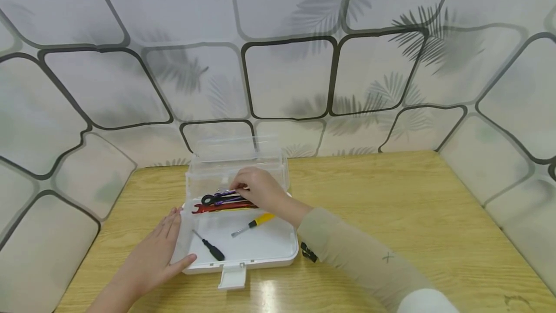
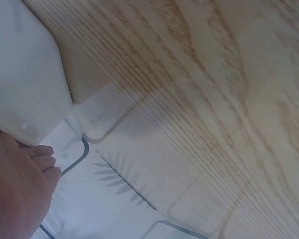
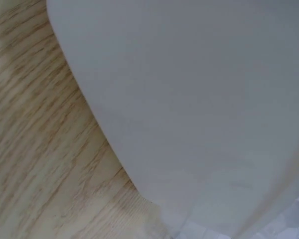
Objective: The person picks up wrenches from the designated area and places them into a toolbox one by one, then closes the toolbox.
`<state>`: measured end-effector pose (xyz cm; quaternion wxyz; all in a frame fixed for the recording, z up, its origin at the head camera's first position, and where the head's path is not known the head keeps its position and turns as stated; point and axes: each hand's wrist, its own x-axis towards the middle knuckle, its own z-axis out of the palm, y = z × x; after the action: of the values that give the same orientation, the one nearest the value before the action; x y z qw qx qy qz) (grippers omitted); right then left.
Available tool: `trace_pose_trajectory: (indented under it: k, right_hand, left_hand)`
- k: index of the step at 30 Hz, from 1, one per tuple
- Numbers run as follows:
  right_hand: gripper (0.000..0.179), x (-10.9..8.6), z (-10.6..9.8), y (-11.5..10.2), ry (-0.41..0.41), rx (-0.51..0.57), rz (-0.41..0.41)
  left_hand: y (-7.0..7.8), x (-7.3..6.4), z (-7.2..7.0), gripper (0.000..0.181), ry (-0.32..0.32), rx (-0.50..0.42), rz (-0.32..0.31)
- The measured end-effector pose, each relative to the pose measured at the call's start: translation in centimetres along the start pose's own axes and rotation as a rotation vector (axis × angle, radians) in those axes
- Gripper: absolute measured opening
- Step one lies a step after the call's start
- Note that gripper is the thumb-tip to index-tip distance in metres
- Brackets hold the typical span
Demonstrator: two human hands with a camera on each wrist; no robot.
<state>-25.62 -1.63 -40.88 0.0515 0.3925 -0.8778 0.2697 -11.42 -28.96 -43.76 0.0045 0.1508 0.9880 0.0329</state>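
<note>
Toolbox, near the surface's far edge, is touched by the straight-fingered left grip. A purple wrench appears pinched by the right grip. Tool arranging seems underway; controlled release would be required.

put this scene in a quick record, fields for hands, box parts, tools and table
left hand: fingers extended along the left side of the white box
right hand: at the wrenches, fingers curled, grip unclear
lid: transparent, raised at back
latch: front, folded outward
also inside: black-handled screwdriver, yellow-handled screwdriver
table: wood-grained, small black item right of box
</note>
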Motion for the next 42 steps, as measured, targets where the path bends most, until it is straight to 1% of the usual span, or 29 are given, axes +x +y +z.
trace_pose_trajectory:
  k: [4,11,19,25,28,38,42]
  right_hand:
    - [0.014,0.0,-0.1,0.0,-0.002,0.033,0.012]
    - [0.013,-0.5,-0.6,0.3,0.03,0.17,0.049]
    - [0.012,-2.1,-1.8,1.1,0.065,0.218,0.087]
    - [0.013,-3.4,-2.5,1.6,0.086,0.333,0.153]
    - [0.012,-3.8,-2.8,1.8,0.089,0.37,0.174]
    - [0.012,-5.6,-3.6,2.6,0.077,0.403,0.188]
    - [0.011,-6.5,-4.2,2.8,0.083,0.379,0.162]
  left_hand:
    - [0.0,0.0,0.0,0.108,0.005,-0.005,0.004]
    - [-0.1,0.0,0.0,0.106,0.015,-0.007,0.011]
    - [0.0,0.0,0.0,0.107,0.002,-0.011,0.005]
    - [0.0,0.0,0.0,0.107,0.012,-0.012,0.009]
    - [0.0,0.0,0.0,0.108,0.012,-0.011,0.009]
    - [0.0,-0.1,0.0,0.107,0.011,-0.019,0.006]
    - [0.0,-0.1,0.0,0.107,0.017,-0.019,0.008]
